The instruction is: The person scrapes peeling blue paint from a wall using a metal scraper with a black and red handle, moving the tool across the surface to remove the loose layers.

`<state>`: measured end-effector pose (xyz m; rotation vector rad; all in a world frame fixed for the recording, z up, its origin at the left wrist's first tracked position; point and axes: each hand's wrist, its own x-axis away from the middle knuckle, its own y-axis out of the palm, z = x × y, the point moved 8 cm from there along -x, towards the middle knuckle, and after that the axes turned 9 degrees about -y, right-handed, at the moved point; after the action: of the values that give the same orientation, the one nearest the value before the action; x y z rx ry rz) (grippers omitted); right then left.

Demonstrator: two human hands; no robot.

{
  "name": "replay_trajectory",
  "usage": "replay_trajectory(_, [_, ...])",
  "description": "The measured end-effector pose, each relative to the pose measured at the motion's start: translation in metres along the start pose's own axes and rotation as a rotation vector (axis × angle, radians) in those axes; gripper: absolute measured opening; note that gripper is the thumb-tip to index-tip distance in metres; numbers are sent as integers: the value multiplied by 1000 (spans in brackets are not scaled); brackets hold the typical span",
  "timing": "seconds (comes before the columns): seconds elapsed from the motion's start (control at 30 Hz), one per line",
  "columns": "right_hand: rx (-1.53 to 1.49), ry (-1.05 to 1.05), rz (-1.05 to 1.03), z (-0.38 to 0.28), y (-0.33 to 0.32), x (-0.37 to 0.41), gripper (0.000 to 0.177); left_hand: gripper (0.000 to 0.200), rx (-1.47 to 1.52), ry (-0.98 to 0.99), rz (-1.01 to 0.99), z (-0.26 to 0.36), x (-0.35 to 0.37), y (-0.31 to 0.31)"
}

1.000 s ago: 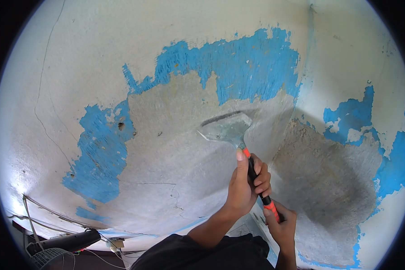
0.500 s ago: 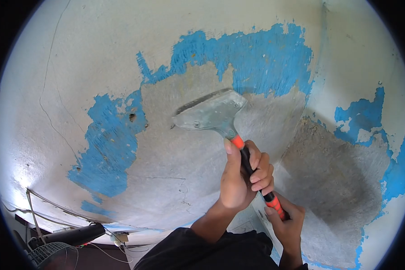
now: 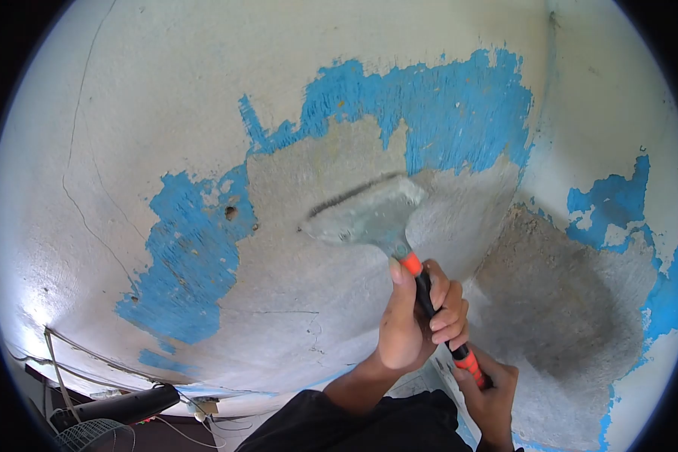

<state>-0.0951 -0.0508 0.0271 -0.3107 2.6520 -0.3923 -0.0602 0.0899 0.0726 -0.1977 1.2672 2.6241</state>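
A wide-bladed scraper (image 3: 369,218) with a black and orange handle lies across bare grey plaster, its long blade edge just below a band of blue paint (image 3: 459,113). My left hand (image 3: 422,320) is wrapped round the upper handle, thumb laid along it near the orange collar. Lower down, my right hand (image 3: 490,392) grips the orange end of the same handle. The blade is slightly blurred. Around it the wall (image 3: 279,279) shows grey patches, ragged blue areas and off-white paint.
To the right, a corner leads to a second wall with a rough brownish-grey patch (image 3: 550,294) and more blue paint (image 3: 610,203). A small hole (image 3: 230,212) pits the left blue area. At lower left are cables (image 3: 90,350), a black tube-like object (image 3: 120,403) and a wire fan guard (image 3: 90,435).
The scraper and both hands have moved down and slightly right, the blade edge now farther below the blue band. The whole view has shifted a little too. Both grips are unchanged.
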Motion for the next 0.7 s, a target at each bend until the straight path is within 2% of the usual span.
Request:
replay_trajectory(0.13, [13, 98, -33, 9, 3, 2, 35, 62, 31, -15, 18, -10, 2, -9])
replay_trajectory(0.27, [11, 27, -41, -8, -7, -11, 33, 63, 35, 18, 26, 0, -4, 4])
replay_trajectory(0.7, [11, 37, -72, 13, -9, -7, 33, 61, 37, 4, 37, -15, -2, -7])
